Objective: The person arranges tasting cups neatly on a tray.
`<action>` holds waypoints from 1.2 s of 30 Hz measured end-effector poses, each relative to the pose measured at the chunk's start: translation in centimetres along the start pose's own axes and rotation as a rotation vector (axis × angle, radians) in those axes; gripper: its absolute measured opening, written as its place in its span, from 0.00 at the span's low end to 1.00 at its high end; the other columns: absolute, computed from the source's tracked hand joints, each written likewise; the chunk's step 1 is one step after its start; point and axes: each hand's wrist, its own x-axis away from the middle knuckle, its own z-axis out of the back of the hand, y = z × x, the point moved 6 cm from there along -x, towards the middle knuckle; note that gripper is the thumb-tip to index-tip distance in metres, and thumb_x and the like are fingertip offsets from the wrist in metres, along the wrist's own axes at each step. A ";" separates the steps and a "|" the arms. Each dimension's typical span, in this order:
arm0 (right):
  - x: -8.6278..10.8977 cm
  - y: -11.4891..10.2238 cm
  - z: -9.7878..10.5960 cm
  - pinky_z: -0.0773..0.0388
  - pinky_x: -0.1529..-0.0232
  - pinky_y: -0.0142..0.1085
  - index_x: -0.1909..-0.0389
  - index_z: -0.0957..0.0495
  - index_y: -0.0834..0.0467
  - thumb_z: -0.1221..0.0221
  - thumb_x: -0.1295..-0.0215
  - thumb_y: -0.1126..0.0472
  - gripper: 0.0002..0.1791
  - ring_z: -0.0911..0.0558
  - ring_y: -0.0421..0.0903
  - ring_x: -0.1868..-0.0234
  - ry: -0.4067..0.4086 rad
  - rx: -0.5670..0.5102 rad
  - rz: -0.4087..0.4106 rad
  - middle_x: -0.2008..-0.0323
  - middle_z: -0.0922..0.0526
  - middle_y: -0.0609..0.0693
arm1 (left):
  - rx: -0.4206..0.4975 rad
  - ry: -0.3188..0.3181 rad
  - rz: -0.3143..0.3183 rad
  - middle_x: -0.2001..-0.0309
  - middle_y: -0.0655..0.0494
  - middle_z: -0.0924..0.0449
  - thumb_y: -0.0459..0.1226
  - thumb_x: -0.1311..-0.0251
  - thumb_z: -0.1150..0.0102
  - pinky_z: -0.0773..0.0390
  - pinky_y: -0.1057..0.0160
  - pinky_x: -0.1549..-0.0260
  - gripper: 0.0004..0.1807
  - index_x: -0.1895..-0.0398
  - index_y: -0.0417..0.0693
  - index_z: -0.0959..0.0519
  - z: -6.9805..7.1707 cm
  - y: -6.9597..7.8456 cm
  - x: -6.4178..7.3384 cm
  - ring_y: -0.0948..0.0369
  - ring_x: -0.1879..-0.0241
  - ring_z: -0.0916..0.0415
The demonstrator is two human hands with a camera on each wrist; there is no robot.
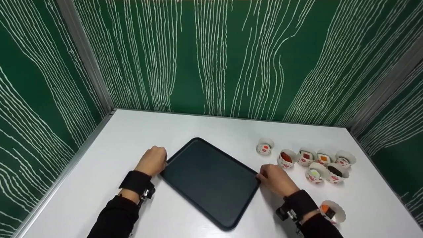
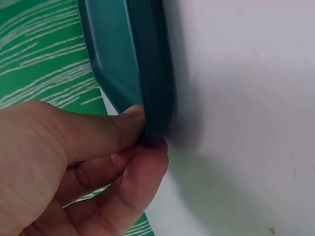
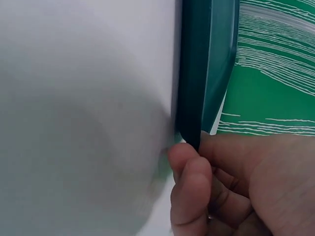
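Note:
A dark green rectangular tray (image 1: 211, 183) lies turned at an angle on the white table, with nothing on it. My left hand (image 1: 153, 161) pinches its left corner; in the left wrist view the thumb (image 2: 110, 137) lies on the rim's inner side and the curled fingers sit against the outside. At the opposite corner, my right hand (image 1: 276, 178) pinches the rim between thumb and fingertips. The right wrist view shows its fingers (image 3: 189, 184) curled at the tray's edge (image 3: 194, 73).
Several patterned paper cups holding small sushi-like pieces stand to the right, among them a lone cup (image 1: 265, 146) behind, a cup with a red piece (image 1: 286, 158), and a nearer cup (image 1: 333, 212) beside my right wrist. Green walls with white lines (image 1: 211, 59) bound the white table (image 1: 138, 129).

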 end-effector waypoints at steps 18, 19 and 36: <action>-2.4 0.6 0.4 0.31 0.70 0.37 0.76 0.19 0.60 0.34 0.30 0.69 0.13 0.29 0.44 0.75 0.019 0.092 0.007 0.79 0.25 0.46 | -0.001 -0.009 0.069 0.77 0.43 0.15 0.24 0.47 0.26 0.15 0.51 0.70 0.13 0.84 0.39 0.19 0.0 1.1 1.6 0.53 0.75 0.17; -2.5 0.6 0.5 0.31 0.70 0.37 0.76 0.19 0.60 0.34 0.30 0.69 0.13 0.29 0.44 0.75 0.021 0.096 0.014 0.79 0.25 0.47 | -0.001 -0.007 0.075 0.76 0.43 0.15 0.24 0.47 0.26 0.16 0.51 0.70 0.13 0.84 0.39 0.19 0.0 1.1 1.6 0.53 0.75 0.18; -4.2 1.1 0.7 0.25 0.70 0.38 0.69 0.15 0.65 0.34 0.29 0.68 0.07 0.23 0.45 0.74 -0.045 0.088 -0.079 0.74 0.15 0.54 | 0.007 -0.009 0.101 0.76 0.41 0.16 0.21 0.50 0.30 0.17 0.51 0.74 0.06 0.78 0.34 0.18 0.1 2.4 3.3 0.56 0.78 0.25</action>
